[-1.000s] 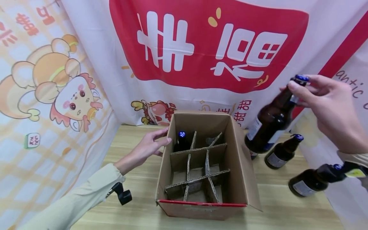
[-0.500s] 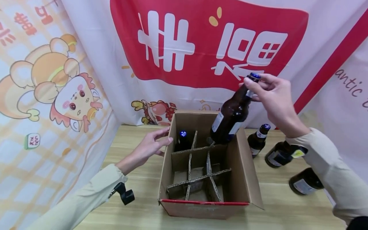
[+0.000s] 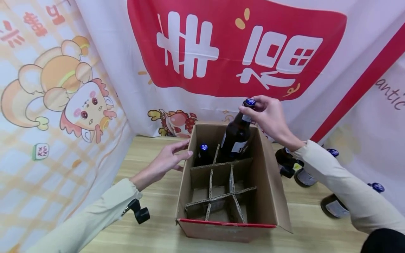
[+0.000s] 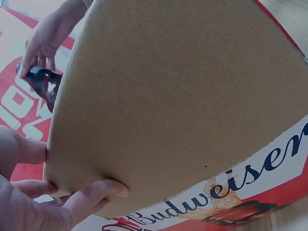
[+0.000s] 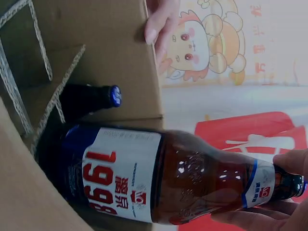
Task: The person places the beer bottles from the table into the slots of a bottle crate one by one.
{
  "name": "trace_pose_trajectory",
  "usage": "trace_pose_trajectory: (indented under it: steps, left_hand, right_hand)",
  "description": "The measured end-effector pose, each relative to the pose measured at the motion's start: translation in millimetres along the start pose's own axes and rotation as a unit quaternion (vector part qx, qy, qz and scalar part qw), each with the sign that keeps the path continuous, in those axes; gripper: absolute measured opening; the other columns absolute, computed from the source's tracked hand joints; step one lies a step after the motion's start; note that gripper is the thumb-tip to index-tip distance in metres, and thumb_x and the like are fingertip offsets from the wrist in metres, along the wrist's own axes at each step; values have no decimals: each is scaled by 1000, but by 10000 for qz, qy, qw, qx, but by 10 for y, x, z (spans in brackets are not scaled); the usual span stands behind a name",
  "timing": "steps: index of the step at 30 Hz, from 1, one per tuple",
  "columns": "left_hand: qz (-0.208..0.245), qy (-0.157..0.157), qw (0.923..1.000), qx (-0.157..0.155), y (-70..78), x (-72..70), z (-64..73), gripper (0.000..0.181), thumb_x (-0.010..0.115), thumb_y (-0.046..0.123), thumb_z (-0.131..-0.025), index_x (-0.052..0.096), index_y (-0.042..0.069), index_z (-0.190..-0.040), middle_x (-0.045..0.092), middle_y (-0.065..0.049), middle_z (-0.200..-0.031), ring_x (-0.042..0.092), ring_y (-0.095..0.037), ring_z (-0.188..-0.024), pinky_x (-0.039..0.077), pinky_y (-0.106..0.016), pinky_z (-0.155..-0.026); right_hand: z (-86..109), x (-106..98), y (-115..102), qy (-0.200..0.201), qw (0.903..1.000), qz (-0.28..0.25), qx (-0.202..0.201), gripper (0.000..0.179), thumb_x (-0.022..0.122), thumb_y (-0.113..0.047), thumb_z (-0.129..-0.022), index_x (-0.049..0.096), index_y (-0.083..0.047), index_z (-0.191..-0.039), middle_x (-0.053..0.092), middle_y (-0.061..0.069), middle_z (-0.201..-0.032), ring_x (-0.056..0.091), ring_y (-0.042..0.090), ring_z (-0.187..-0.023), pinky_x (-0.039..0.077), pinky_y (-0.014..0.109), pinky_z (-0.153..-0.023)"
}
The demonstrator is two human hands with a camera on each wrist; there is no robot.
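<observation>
My right hand [image 3: 269,117] pinches a brown glass beer bottle [image 3: 237,135] by its neck, just below the blue cap. The bottle's lower part is inside the far row of the divided cardboard box [image 3: 265,175], and its white label with red "1998" shows in the right wrist view. To its left, another blue-capped bottle [image 3: 204,153] stands in the far left compartment. My left hand [image 3: 167,158] grips the box's left wall near the far corner, thumb over the rim. From outside, the left wrist view shows its fingers [image 4: 91,195] pressing the cardboard.
Several more brown bottles stand right of the box on the wooden table [image 3: 152,218], partly hidden by my right arm; one is the front bottle [image 3: 335,207]. Cardboard dividers [image 3: 221,196] split the box. A printed cloth [image 3: 234,45] hangs close behind.
My right hand has carried the bottle leftward from beyond the box's right side and lowered it into the far row. My left hand has kept its grip on the box wall.
</observation>
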State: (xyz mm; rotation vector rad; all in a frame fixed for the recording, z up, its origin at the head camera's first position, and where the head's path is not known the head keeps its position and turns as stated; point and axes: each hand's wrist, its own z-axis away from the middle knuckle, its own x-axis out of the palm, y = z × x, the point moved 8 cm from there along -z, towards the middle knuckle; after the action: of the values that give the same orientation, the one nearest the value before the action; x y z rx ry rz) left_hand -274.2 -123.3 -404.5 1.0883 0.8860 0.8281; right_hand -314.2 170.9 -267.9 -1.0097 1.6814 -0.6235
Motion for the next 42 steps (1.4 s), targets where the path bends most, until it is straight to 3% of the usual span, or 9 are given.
trace_pose_trajectory:
  steps: [7,12,17,21,29,33,36,40,42]
  left_hand:
    - [111,-46,9999,50,10,40,1,67,62,20,-105,32,9,-164,23,-15,-173,55,-44,-136,66,-40,-83]
    - [146,-38,9999,78,13,35,3,67,61,20,-106,31,10,-164,22,-17,-173,54,-45,-136,66,-40,-83]
    - [135,-46,9998,99,25,31,7,66,61,20,-106,31,10,-164,23,-17,-173,54,-46,-136,66,-40,-83]
    - [129,-33,9999,87,23,32,8,67,61,20,-105,32,11,-164,23,-17,-172,54,-46,-137,66,-41,-84]
    - [74,8,10000,44,-1,21,27,67,62,20,-105,32,10,-164,23,-17,-172,55,-45,-136,66,-41,-85]
    - [65,41,10000,53,11,13,22,67,62,19,-105,32,11,-164,24,-17,-172,55,-46,-135,66,-41,-85]
    - [113,21,9999,59,11,21,7,67,62,19,-105,32,10,-164,24,-17,-172,55,-46,-136,66,-41,-85]
    - [102,50,9999,27,6,24,2,67,63,19,-104,33,10,-164,25,-17,-172,56,-45,-135,66,-41,-85]
    - [62,68,10000,4,4,19,8,67,63,19,-104,33,11,-164,25,-17,-172,56,-45,-135,66,-41,-85]
  right_hand:
    - [-48,172,31,-665,9966,416,-259,35,79,-24,-95,72,0,-120,77,18,-103,73,23,-82,59,17,-68]
    - [-63,428,28,-1191,9886,701,-591,28,83,-19,-92,74,2,-108,77,16,-90,65,24,-70,48,18,-53]
    - [-96,582,117,-1389,9837,1050,-445,31,87,-18,-87,67,3,-97,72,14,-78,59,21,-62,41,22,-46]
    - [-130,675,198,-1645,9791,1163,-291,33,89,-16,-84,59,-1,-85,68,13,-75,61,21,-62,47,23,-48]
    - [-134,880,347,-2435,9571,1569,-33,44,91,-12,-81,50,-8,-68,47,1,-59,61,18,-54,46,23,-50]
    - [-145,993,321,-2980,9357,1881,182,43,88,-9,-83,49,-7,-65,56,8,-59,71,27,-57,60,27,-54]
    - [-152,1089,361,-3382,9124,2220,620,34,86,-8,-86,56,-3,-68,67,14,-67,75,30,-62,65,34,-58]
    - [-106,1182,541,-3726,8677,2826,1684,26,87,-19,-86,67,-4,-83,76,15,-79,78,28,-71,66,47,-78]
    - [-74,1194,627,-3785,8412,3167,2210,31,89,-30,-85,72,-5,-89,78,11,-81,78,27,-80,58,56,-98]
